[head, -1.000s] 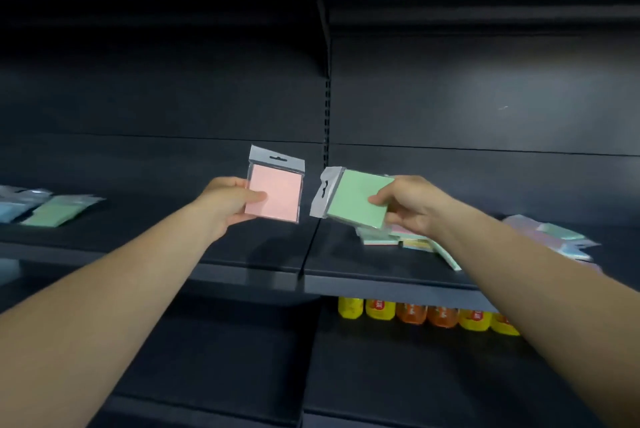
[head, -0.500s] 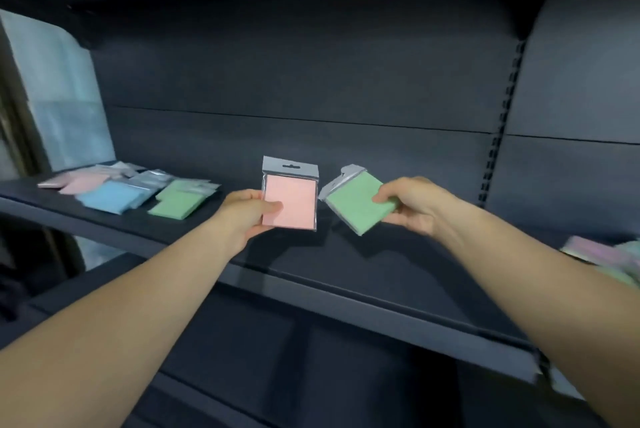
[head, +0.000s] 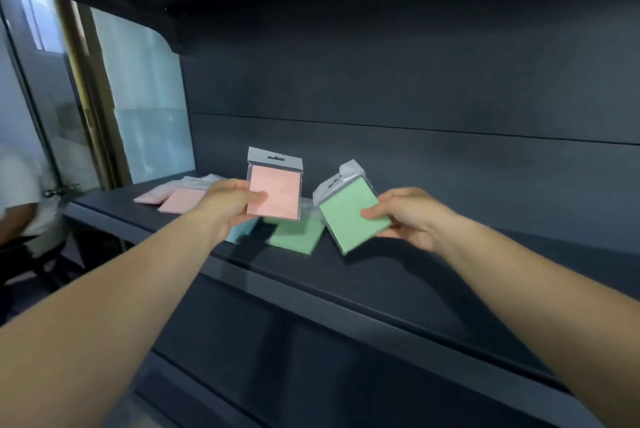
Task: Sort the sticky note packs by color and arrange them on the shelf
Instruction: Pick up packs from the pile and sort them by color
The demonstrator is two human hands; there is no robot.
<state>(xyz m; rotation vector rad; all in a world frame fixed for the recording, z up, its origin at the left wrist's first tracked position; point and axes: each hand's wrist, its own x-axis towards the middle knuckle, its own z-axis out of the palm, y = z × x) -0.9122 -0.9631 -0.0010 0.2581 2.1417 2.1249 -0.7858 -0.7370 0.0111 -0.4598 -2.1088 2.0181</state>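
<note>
My left hand holds a pink sticky note pack upright by its left edge, above the dark shelf. My right hand grips a green sticky note pack, tilted, just right of the pink one. Under both held packs, a green pack lies flat on the shelf, with a blue pack beside it, mostly hidden by my left hand. Farther left lie pink packs.
The shelf's back panel rises behind the packs, and another shelf overhangs above. A glass partition stands at the left end. A person in a white shirt sits at far left. A lower shelf lies below.
The view has swung left along the shelf. Both hands with their packs now hover over the sorted green and blue packs, which were off to the left before.
</note>
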